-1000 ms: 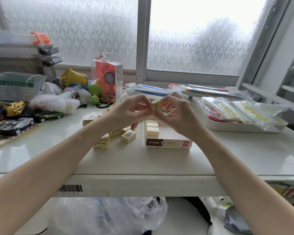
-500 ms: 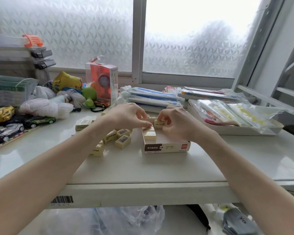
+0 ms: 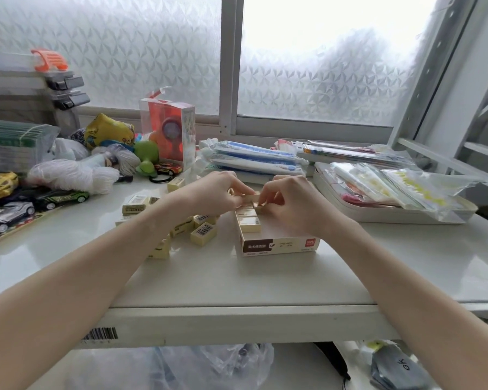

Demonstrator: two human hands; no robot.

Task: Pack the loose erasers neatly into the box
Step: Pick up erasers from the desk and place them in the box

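Over the far end of the box [image 3: 276,243], both hands meet on one eraser [image 3: 248,197]: left hand [image 3: 214,197] and right hand [image 3: 290,204] fingers pinched on its ends. I'd press it flat against the two erasers already in the row [image 3: 248,218]. Loose erasers [image 3: 203,233] sit just left of the box. Plenty of bare table [image 3: 237,277] in front of the box; right of it, the tray [image 3: 378,215] crowds in.

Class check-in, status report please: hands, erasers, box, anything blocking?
Left hand and right hand both pinching one eraser over box far end. Row of erasers already inside. Loose erasers left of box. Nothing blocking.
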